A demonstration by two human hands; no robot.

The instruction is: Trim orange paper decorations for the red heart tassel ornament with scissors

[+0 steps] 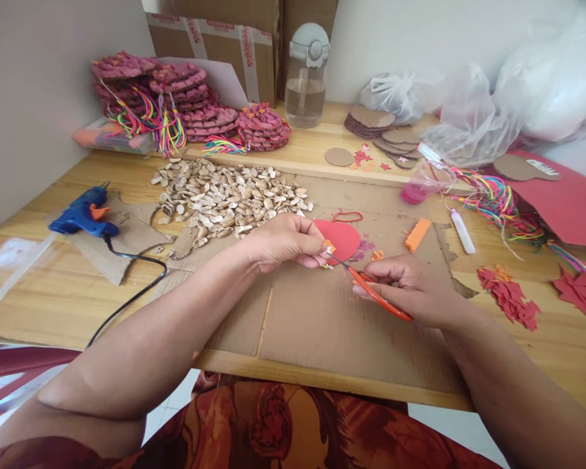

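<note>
My left hand pinches a small orange paper piece between thumb and fingers. My right hand grips orange-handled scissors, their blades reaching left to the piece. Beneath and behind my left fingertips lies a red paper disc; whether the hand touches it I cannot tell. A loop of red cord rests just beyond the disc. Past my right hand, on the cardboard sheet, is an orange paper strip, with small orange scraps close to my right fingers.
Peanut shells are heaped at the back left. A blue glue gun lies left, its cord trailing forward. Stacked pink shell-covered pieces and a water bottle stand behind. To the right are red scraps, a glue tube and a plastic cup.
</note>
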